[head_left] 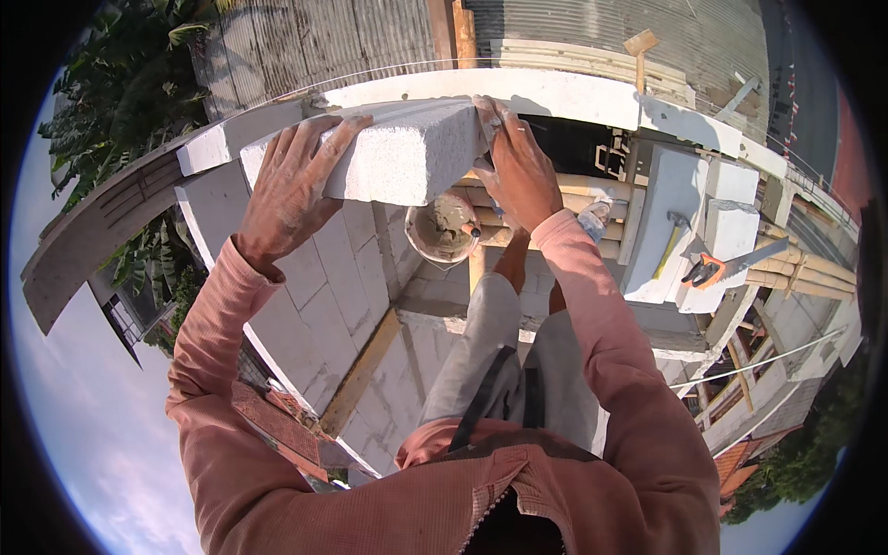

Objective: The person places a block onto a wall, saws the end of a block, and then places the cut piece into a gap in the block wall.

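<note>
A large white aerated concrete block (398, 153) is held between my two hands at the top of the wall. My left hand (294, 185) grips its left side, with dusty fingers spread over the upper face. At the block's right end, my right hand (520, 171) presses its fingers against the edge; part of the grip is hidden. Just below the block stands a bucket (413, 242) of grey mortar, with an orange-tipped handle (471, 229) at its rim. Whether the block's underside touches the wall cannot be seen.
White wall blocks (573, 91) run across the far side, beside corrugated roofing (314, 46). More blocks (661, 217) lie right, bearing a yellow-handled hammer (671, 242) and an orange-handled handsaw (731, 265). Bamboo poles (805, 268) form scaffolding. A wooden-handled tool (640, 55) stands at the far wall.
</note>
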